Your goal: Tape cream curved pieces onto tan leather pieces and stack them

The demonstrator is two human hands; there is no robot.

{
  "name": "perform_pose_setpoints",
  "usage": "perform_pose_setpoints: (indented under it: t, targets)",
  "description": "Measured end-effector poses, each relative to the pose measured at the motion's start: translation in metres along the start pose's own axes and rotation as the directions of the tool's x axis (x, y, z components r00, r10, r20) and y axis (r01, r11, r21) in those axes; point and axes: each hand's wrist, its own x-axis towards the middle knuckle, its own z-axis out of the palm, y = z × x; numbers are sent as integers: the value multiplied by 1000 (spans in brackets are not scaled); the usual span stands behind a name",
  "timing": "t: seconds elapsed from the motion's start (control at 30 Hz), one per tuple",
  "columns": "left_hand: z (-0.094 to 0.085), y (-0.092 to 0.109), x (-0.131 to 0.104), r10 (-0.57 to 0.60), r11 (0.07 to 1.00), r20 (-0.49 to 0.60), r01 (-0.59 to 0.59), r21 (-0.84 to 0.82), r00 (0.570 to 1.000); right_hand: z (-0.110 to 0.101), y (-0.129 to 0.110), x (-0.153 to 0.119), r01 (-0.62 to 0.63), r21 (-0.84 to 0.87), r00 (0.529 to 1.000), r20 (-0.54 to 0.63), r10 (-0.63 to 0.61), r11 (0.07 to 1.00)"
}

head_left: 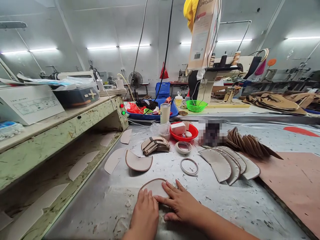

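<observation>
A pale curved piece with a brown edge (155, 187) lies flat on the grey table (120, 200), near the front. My left hand (145, 213) rests on its lower left part, fingers laid flat side by side. On its right side lies my right hand (178, 202), fingers spread, the fingertips on the piece and its edge. Part of the piece is hidden under both hands. Just behind it sits a similar piece with a brown rim (139, 161), and a thin ring of tape (189, 166) lies to the right.
Strapped pieces (155, 145), a tape roll (183, 147) and a red bowl (194, 131) stand farther back. Fanned pale pieces (217, 164) and a brown stack (247, 143) are right, beside a pink board (295, 180). A green-framed machine (62, 128) with pale pieces inside borders the left.
</observation>
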Motion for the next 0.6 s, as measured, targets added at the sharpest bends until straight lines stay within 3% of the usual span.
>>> perform_pose_setpoints:
  t: [0.27,0.43,0.5,0.6]
  targets:
    - [27,2,-7,-28,997,-185,41,71,982,5,-9,0,-94,-15,990,-108,91,995]
    - [50,-2,-10,98,988,-421,-39,147,902,0,3,-3,-182,192,982,-15,189,964]
    - [55,-3,-13,134,986,-459,-70,154,878,-6,5,-3,-240,334,954,-92,285,911]
    - [57,-3,-18,138,989,-438,-98,114,888,-15,0,1,-320,484,870,-189,455,814]
